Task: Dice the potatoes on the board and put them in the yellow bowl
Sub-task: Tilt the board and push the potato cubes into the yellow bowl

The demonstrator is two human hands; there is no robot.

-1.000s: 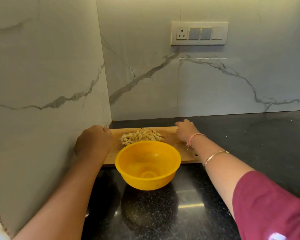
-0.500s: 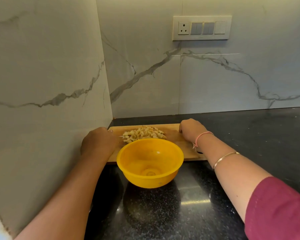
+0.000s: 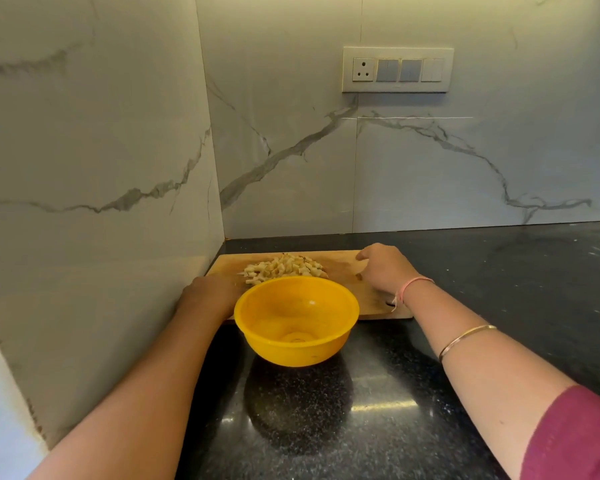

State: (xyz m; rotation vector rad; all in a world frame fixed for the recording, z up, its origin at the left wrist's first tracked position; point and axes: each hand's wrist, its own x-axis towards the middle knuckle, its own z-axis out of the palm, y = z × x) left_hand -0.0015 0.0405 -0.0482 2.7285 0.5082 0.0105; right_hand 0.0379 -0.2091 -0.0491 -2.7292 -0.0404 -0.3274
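Walls: 2 marble-veined walls [image 3: 84, 133] meet in a corner, one at your left, one ahead.
Desk: the black speckled desk [image 3: 499, 289] runs from that corner toward you and off to the right.
Board: the wooden board [image 3: 340, 268] lies flat on the desk, its left end tucked by the left wall.
Yellow bowl: the yellow bowl [image 3: 291, 351] stands upright on the desk, hard against the board's near edge, between your 2 forearms.
Sleeve: a maroon sleeve [image 3: 579, 441] covers your right upper arm.
Switch panel: a white switch panel [image 3: 397, 70] sits on the far wall, with 1 socket at its left end.
Potatoes: the diced potatoes [image 3: 284, 268] lie in 1 pile on the board, just behind the bowl's far rim, not yet in the bowl.
Left hand: your left hand [image 3: 208, 296] rests at the board's near left corner, beside the bowl; its fingers are hidden under its back, so you cannot tell whether it grasps the board.
Right hand: your right hand [image 3: 385, 268] rests on the board's right part, right of the pile, fingers loosely bent, grasping nothing.
Bangle: 1 thin metal bangle [image 3: 465, 337] circles your right forearm.
Thread: 1 pink thread [image 3: 414, 284] rings your right wrist.
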